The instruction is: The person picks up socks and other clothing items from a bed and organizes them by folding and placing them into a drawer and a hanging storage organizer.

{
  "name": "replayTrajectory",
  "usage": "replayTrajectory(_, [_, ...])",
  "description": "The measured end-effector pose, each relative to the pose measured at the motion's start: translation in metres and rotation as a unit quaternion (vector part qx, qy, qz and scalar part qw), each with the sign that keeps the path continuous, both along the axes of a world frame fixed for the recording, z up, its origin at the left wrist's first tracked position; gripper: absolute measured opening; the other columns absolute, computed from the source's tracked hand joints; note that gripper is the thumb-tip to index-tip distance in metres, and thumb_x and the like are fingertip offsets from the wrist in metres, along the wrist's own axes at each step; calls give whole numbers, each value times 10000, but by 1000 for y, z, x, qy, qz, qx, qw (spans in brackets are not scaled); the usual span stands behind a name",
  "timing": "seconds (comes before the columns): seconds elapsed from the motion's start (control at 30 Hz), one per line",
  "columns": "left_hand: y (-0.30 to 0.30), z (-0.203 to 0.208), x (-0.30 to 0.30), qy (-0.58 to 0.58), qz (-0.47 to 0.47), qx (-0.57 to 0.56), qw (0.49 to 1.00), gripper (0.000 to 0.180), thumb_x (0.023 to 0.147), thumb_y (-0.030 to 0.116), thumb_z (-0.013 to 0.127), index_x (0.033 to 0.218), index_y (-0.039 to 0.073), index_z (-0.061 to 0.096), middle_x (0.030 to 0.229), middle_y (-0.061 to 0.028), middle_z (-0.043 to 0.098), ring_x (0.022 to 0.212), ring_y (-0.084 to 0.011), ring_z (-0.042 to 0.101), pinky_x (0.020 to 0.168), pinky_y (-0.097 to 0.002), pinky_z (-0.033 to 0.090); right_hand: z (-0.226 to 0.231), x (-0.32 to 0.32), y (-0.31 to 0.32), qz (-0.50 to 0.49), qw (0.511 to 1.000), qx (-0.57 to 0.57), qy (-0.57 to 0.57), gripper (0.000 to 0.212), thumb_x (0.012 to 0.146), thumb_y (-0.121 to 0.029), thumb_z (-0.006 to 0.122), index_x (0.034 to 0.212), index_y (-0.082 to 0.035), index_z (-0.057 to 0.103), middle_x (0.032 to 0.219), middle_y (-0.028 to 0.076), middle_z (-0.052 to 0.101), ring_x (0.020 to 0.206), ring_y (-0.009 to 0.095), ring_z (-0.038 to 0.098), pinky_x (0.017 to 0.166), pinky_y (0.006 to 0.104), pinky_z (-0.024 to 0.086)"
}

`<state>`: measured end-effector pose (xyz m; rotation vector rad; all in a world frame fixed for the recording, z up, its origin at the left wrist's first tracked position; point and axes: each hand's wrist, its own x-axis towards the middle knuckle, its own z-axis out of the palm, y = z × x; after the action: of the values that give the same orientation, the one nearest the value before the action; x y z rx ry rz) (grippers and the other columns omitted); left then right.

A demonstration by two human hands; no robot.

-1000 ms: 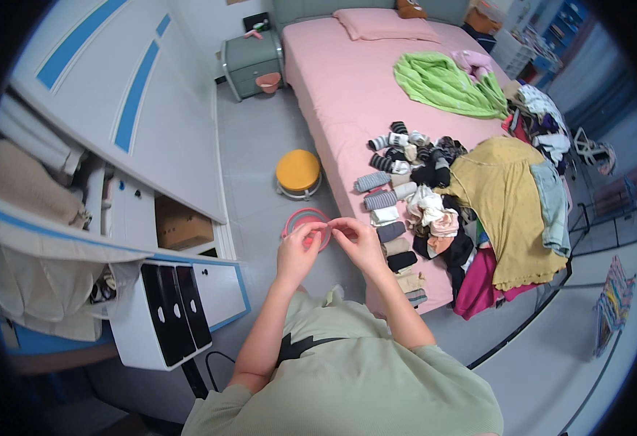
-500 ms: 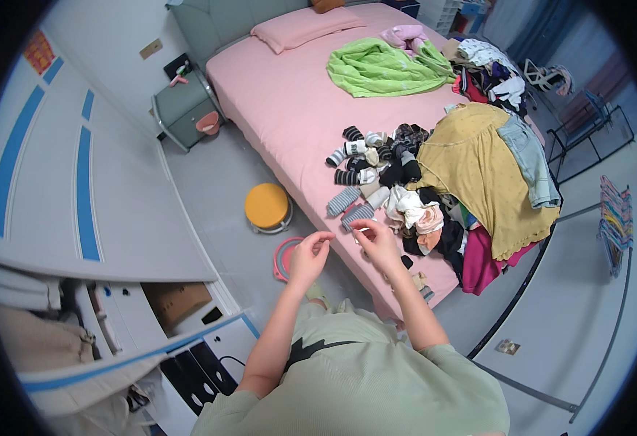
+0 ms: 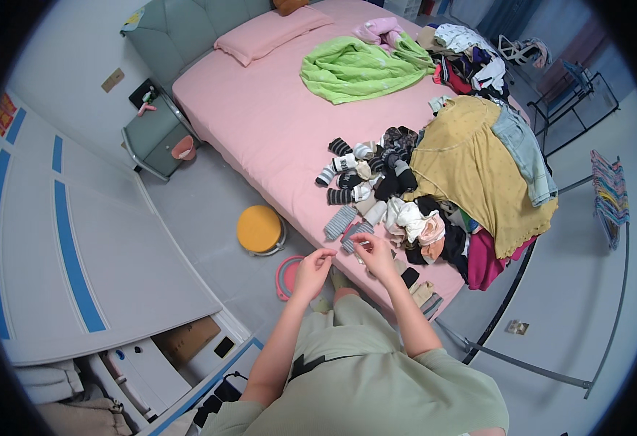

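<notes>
In front of my body, over the near edge of the bed, both hands are raised with the fingertips turned toward each other and a small gap between them. My left hand (image 3: 313, 273) has its fingers bent toward the thumb in a pinch. My right hand (image 3: 377, 257) is curled the same way, nearest to a pair of grey striped socks (image 3: 357, 238) on the bed. Whatever either pinch holds, if anything, is too small to see. Beyond lie rolled black, white and striped socks (image 3: 340, 196), a white and peach heap of cloth (image 3: 414, 221) and a yellow dress (image 3: 457, 149).
The bed (image 3: 246, 109) has a pink sheet, a green blanket (image 3: 362, 69) and another clothes pile (image 3: 471, 58). Left of it stand a yellow stool (image 3: 258, 229), a pink-rimmed basin (image 3: 283, 278) and a nightstand (image 3: 155, 138). A rack with hangers (image 3: 609, 192) is at right.
The whole view has turned and shifted, showing more of my legs and the dark sock by my right wrist. My hands keep nearly the same pose, slightly lower in the picture.
</notes>
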<state>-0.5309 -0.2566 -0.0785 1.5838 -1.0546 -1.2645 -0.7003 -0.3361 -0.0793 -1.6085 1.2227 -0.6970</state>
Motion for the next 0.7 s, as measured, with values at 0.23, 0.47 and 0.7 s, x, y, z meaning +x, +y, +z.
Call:
replayTrajectory(0.23, [-47,-40,-4,40,18,-31,999,192,869,82,521,1018,27,629,857,-45,670,715,-88,605,644,-227,467,-27,-4,-46,-14,999,23,32,219,792,-120,598,992,-48,652,859,82,668,680,151,634,636,279,502])
replayTrajectory(0.47, [-107,-59,-22,78,-29,40,996,214,868,50,494,1038,3,615,926,-59,659,759,-69,582,669,-204,444,-79,-28,-104,-35,998,47,19,243,785,-97,612,1024,-61,641,863,54,642,657,101,592,629,245,476])
replayTrajectory(0.7, [-173,-119,-63,142,-41,74,986,223,866,52,498,1059,-1,595,952,-69,634,778,-77,580,665,-211,447,-128,-63,-147,-66,988,137,23,365,771,-123,625,1128,-64,582,952,70,611,646,96,587,611,246,468])
